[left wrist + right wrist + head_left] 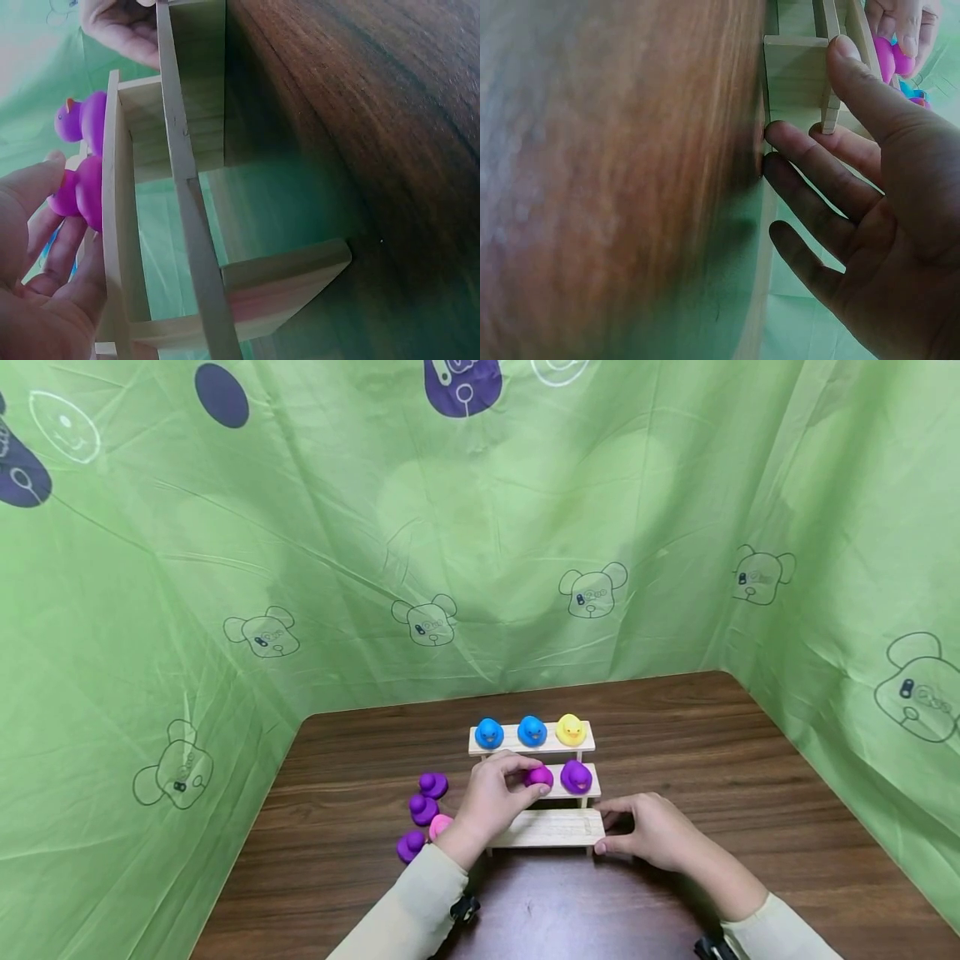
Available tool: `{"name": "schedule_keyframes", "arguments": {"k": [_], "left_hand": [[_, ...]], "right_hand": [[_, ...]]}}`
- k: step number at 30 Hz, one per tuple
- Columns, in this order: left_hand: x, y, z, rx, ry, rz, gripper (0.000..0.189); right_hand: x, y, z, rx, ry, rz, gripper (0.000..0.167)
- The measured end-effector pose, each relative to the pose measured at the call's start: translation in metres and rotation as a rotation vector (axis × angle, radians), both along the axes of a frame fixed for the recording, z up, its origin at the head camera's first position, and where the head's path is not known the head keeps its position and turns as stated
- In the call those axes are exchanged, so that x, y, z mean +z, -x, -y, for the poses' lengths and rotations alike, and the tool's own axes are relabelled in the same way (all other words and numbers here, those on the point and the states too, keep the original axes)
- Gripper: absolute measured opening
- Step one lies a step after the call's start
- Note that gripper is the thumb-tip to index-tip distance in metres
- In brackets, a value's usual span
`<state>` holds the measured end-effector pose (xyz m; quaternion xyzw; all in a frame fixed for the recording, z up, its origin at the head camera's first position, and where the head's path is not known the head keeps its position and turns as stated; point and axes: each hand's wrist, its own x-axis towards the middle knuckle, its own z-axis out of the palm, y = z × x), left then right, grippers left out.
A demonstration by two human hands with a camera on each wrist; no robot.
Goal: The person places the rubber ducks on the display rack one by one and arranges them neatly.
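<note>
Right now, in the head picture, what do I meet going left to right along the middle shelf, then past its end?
Left hand → magenta duck it holds → purple duck → right hand.

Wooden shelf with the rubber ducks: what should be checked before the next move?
Magenta rubber duck held: ok, the left hand pinches it.
Its base touching the middle tier: ok, so it appears.
Wooden shelf steadied: ok, the right hand grips the bottom tier's right end.
Neighbouring purple rubber duck upright: ok.
Middle tier's left end free: cannot tell, hidden by the left hand.
Pink toy fully visible: not ok, partly hidden.
</note>
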<state>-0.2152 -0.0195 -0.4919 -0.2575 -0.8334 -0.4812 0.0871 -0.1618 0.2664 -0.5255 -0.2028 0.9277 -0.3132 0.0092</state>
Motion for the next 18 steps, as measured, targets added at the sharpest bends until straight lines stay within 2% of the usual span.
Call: {"name": "schedule_keyframes", "arguments": {"k": [18], "left_hand": [[0.0038,0.0007,0.0019,-0.002,0.027,0.042,0.027]], "right_hand": [[-0.0006,0.0002,0.0004,-0.002,-0.005,-0.009,0.056]]}}
